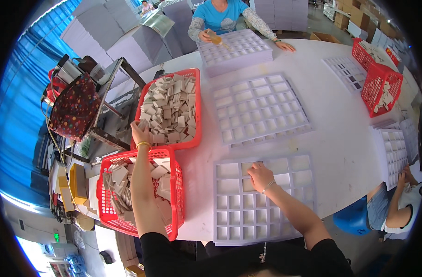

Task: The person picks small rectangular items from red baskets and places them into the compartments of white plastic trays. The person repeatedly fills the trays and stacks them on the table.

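Tabletop (199,184), white and round-edged, carries the near tray (228,194), a pale grid of compartments lying flat before the person. Just left of this tray sits a near basket (176,184), red and slatted, holding flat pale pieces (121,175); farther off, ahead and to the tray's left, a far basket (198,106) is heaped with more of them. Directly beyond the tray lie more grid trays (259,108), slightly askew. Well to its right, a seated co-worker (395,214) shows partly, next to a blue stool (352,217). Left of it, past the baskets, a dotted bag (75,108) rests on a metal rack. Farthest beyond it, a co-worker in a blue top (220,16) holds a yellowish bottle (214,39) over a tall tray stack (238,68), with piles of pale board behind. The right hand (261,176) comes over the tray from its near right, palm down, fingers bunched and pointing into its far-left compartments; whether they grip a piece cannot be told. The left hand (141,134), its forearm crossing above the near basket, reaches the far basket's near-left corner, fingers bent and close together among the pieces; their hold is unclear.
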### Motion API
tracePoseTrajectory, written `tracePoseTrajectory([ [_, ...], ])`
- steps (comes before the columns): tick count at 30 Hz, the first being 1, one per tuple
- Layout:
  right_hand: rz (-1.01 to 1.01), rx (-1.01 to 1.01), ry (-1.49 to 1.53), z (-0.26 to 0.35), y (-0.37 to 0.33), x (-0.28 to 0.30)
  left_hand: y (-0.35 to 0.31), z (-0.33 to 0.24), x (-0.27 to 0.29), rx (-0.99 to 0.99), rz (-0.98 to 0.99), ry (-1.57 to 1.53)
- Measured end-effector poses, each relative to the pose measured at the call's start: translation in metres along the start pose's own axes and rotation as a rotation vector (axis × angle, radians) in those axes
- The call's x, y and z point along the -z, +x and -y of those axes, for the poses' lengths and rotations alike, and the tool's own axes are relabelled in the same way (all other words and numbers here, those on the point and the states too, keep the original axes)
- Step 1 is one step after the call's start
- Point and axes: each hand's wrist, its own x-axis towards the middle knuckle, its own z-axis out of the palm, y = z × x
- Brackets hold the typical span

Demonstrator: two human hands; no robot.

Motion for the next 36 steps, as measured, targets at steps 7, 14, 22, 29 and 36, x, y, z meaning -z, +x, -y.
tracePoseTrajectory([
  [7,0.011,0.060,0.075,-0.015,-0.002,-0.007,-0.036,-0.130,0.008,0.554,0.511,-1.415],
  [14,0.050,-0.202,1.292,0.012,-0.018,0.069,-0.180,-0.248,0.084,0.839,1.313,-1.466],
  [22,-0.076,-0.229,1.165,0.021,-0.057,0.061,-0.266,-0.243,0.100,1.010,1.124,-1.464],
  [29,0.003,-0.345,0.773,-0.011,-0.095,0.030,-0.323,-0.215,0.119,1.245,1.007,-1.503],
  [36,0.183,-0.142,0.558,-0.017,-0.095,0.033,-0.352,-0.215,0.122,1.232,1.008,-1.477],
])
